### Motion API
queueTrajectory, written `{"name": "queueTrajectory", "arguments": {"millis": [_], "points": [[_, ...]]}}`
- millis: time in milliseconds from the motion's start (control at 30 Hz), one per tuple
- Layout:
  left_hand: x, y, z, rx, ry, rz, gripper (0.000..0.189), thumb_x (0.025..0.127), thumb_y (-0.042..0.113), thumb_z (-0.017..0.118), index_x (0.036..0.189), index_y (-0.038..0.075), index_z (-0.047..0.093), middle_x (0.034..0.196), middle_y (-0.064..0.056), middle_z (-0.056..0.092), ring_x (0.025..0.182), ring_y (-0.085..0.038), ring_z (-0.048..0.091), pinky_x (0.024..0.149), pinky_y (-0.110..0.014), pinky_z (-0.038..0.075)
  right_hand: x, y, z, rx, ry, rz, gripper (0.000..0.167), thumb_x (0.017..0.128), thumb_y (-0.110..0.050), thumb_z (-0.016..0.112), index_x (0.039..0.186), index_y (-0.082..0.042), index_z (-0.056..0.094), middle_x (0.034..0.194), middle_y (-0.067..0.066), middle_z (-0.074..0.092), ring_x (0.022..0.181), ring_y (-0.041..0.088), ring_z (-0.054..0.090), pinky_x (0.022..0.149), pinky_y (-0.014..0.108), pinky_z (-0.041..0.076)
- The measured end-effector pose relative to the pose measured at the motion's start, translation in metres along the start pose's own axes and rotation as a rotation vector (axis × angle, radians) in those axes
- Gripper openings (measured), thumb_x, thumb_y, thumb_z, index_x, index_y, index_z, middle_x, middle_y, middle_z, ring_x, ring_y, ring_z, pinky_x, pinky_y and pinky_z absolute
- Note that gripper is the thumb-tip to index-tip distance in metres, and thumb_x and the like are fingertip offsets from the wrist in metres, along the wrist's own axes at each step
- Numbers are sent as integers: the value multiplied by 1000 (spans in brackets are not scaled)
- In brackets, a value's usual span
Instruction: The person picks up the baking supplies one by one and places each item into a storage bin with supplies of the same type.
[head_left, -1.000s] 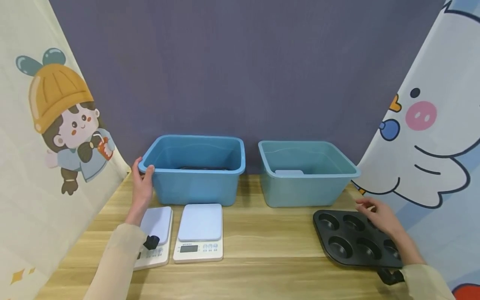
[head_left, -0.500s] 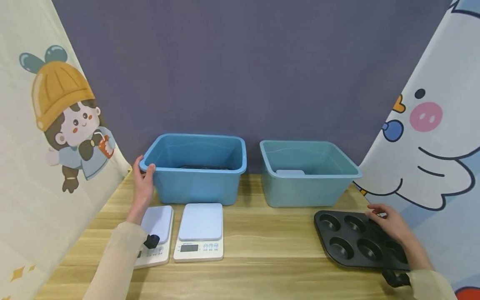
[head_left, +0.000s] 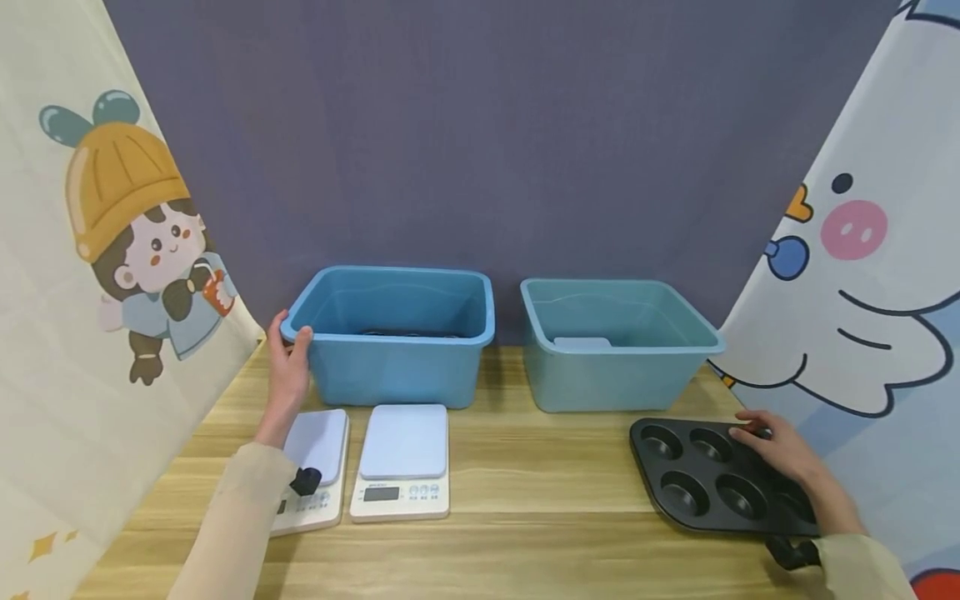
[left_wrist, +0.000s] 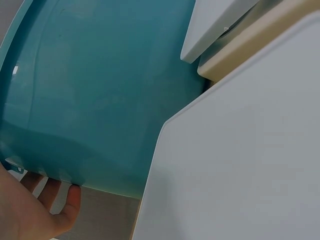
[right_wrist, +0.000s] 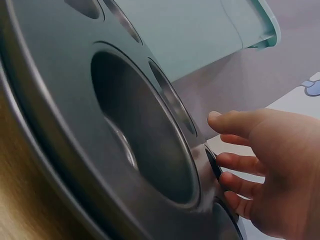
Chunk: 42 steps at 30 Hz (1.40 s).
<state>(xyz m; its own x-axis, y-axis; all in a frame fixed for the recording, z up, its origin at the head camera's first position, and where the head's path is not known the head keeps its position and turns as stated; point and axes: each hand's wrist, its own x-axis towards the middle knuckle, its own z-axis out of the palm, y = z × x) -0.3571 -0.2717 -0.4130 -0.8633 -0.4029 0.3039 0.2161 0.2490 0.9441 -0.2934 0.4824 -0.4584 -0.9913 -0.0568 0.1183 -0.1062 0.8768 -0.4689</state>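
With a purple-gray curtain (head_left: pixel 480 150) backing a wood-grain table (head_left: pixel 540 554) and 2 printed cloths (head_left: pixel 45 350) flanking it, a person's left hand (head_left: pixel 287 382) is gripping the near left corner of a blue bin (head_left: pixel 393 375), a gap parting it from a teal bin (head_left: pixel 611 385). At a black muffin pan's (head_left: pixel 712 468) far right corner, the right hand (head_left: pixel 786 450) is hanging unclenched, contact unclear, while a wide stretch of wood is running from the pan's left edge to 2 white scales (head_left: pixel 402 442) before the blue bin.
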Motion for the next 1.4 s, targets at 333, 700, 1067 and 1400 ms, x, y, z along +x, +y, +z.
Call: {"name": "queueTrajectory", "arguments": {"millis": [333,700,1067,1400], "points": [[-2,-1,-2,-8,-5,5,62,104,46,41,158,27,16,158,-12,29,126,-26,37,107,-46,32,-4,8,-9,-49,45,32,50,101,-25,56,127,17,51,112,39,58,101,52,55,76,56,48],[0,1,-7,1,-19,-4,63,104,47,40,159,29,14,160,-13,26,130,-29,36,110,-52,31,-11,11,-15,-164,-47,98,65,98,-34,59,130,19,41,119,50,46,106,62,46,83,65,43],[1,1,-7,11,-5,13,64,104,48,40,159,27,16,155,-15,31,124,-26,37,105,-44,33,-16,-1,-8,-34,-201,9,51,100,-20,57,141,6,43,119,36,59,101,46,61,77,57,49],[3,0,-8,-6,-31,-11,63,104,47,40,159,31,12,161,-12,25,131,-28,35,113,-50,29,-16,-1,5,31,-201,57,53,104,-26,52,145,5,41,113,27,67,87,21,65,72,37,49]]}}
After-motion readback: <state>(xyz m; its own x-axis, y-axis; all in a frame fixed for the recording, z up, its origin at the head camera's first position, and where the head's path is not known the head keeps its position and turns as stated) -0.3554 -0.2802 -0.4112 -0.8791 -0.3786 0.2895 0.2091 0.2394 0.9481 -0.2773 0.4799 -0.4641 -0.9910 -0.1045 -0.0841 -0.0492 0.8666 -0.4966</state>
